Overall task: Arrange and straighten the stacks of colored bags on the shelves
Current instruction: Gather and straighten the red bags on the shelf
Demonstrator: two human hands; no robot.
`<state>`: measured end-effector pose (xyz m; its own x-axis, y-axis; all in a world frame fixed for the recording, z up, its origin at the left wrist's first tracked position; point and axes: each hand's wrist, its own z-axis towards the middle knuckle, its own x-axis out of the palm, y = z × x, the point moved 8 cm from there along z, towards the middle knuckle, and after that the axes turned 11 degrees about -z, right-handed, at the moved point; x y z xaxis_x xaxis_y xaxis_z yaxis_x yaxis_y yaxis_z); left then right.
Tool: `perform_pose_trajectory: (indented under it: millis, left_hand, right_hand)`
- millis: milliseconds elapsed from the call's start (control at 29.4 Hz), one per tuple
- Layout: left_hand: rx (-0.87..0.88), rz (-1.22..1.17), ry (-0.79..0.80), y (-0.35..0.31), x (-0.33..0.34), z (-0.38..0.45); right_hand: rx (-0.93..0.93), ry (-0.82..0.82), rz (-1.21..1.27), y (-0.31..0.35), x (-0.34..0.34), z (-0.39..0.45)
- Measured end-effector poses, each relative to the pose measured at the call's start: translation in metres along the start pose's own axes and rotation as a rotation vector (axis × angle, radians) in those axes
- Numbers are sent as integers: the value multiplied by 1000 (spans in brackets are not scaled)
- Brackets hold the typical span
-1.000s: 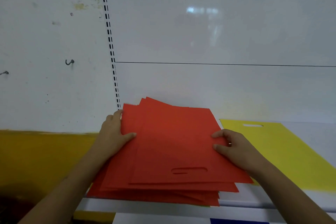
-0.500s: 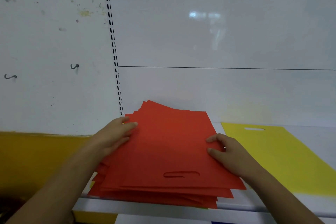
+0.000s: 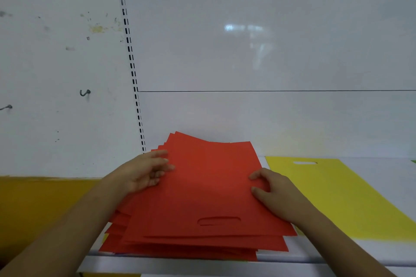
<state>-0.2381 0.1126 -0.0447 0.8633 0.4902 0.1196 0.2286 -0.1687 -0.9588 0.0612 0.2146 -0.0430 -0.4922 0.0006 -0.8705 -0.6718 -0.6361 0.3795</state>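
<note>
Before you a white back panel (image 3: 270,51) rises behind the white shelf (image 3: 371,252). On that shelf lies the uneven stack of red bags (image 3: 202,198), its corners fanned out at the far left, with a flat yellow bag (image 3: 337,198) just beside it on the right. Your left hand (image 3: 144,173) rests against the stack's left edge, fingers straight and relaxed. Your right hand (image 3: 273,193) grasps the right edge of the top bags, fingers curled onto them.
</note>
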Motion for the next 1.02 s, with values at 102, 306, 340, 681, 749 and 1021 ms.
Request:
perform_pose_trajectory:
  millis: [102,306,340,681,749,1021]
  left_hand:
    - [150,218,-38,-5,5,1]
    - [37,-76,-100,-6,-1,7]
    - [1,-119,-82,-5,1,6]
    - [240,170,73,-13,25,-7]
    - [217,233,177,-9,39,-11]
    - [421,310,42,-19,41,-21]
  right_hand:
    - [-15,-9,-1,1,0,0]
    - [-26,-38,-42,-8,-2,-4]
    - [-26,-39,-43,-8,-2,-4]
    - [-72,-25,7,-3,1,-3]
    - [-85,-26,18,1,-1,-2]
    - [-33,-63,213,3,-18,-7]
